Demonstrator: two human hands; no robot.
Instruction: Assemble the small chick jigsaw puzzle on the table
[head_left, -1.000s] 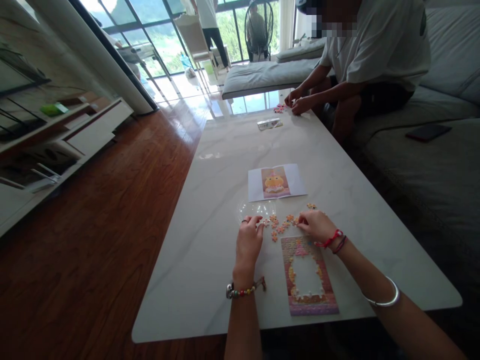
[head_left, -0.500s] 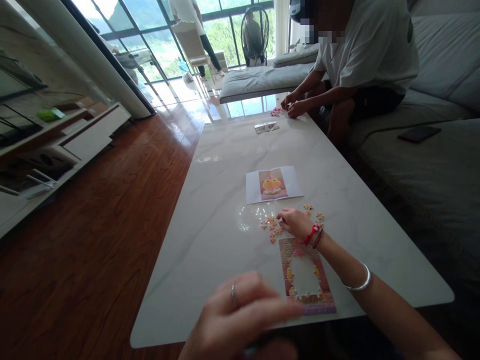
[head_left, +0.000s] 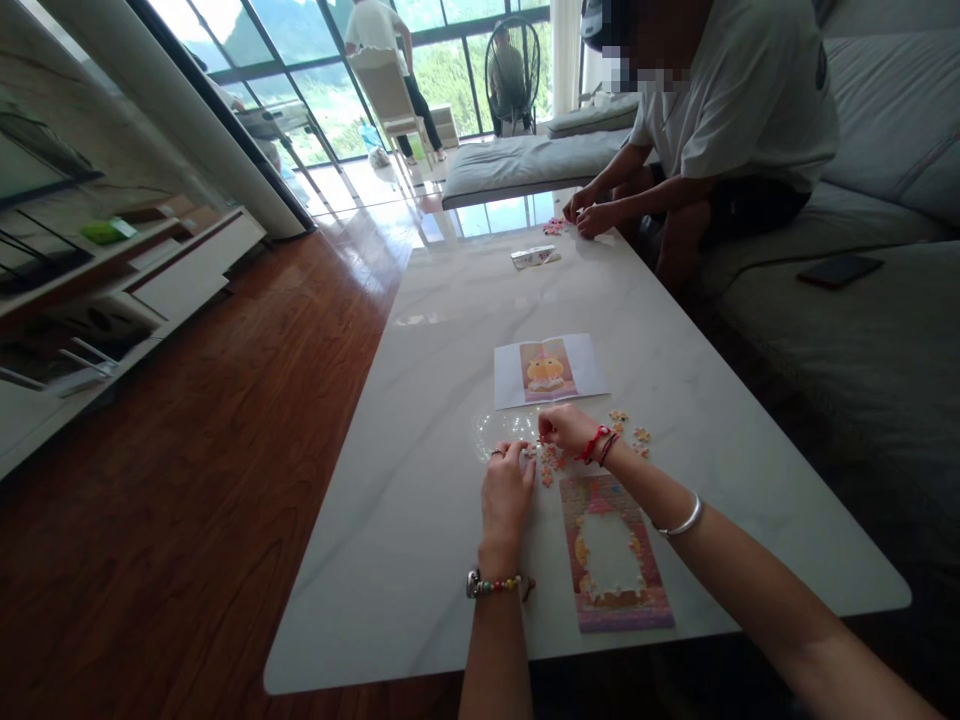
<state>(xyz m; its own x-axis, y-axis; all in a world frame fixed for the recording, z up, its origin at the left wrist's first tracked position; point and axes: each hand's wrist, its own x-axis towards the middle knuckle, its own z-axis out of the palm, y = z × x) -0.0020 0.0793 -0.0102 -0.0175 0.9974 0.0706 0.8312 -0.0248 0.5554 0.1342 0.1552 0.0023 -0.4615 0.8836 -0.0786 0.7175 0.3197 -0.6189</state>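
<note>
A half-built pink jigsaw puzzle [head_left: 615,565] with an empty white middle lies near the front edge of the white marble table [head_left: 420,480]. Several loose orange and pink pieces [head_left: 553,462] are scattered just beyond it. My left hand [head_left: 506,490] rests on the table beside these pieces, fingers curled down at a piece. My right hand [head_left: 566,428] reaches across the pieces with fingers pinched together; what it holds is too small to make out. A printed reference picture [head_left: 550,370] lies just past both hands.
Another person [head_left: 720,110] sits on the grey sofa [head_left: 877,330] at the far right, hands at a second pile of pieces [head_left: 553,226]. A small packet [head_left: 535,257] lies near them. A dark phone [head_left: 836,269] rests on the sofa. Wooden floor and low shelves lie left.
My left hand, lifted close to the camera half a second ago, is back on the table by the pieces. My right hand has slid left across the loose pieces.
</note>
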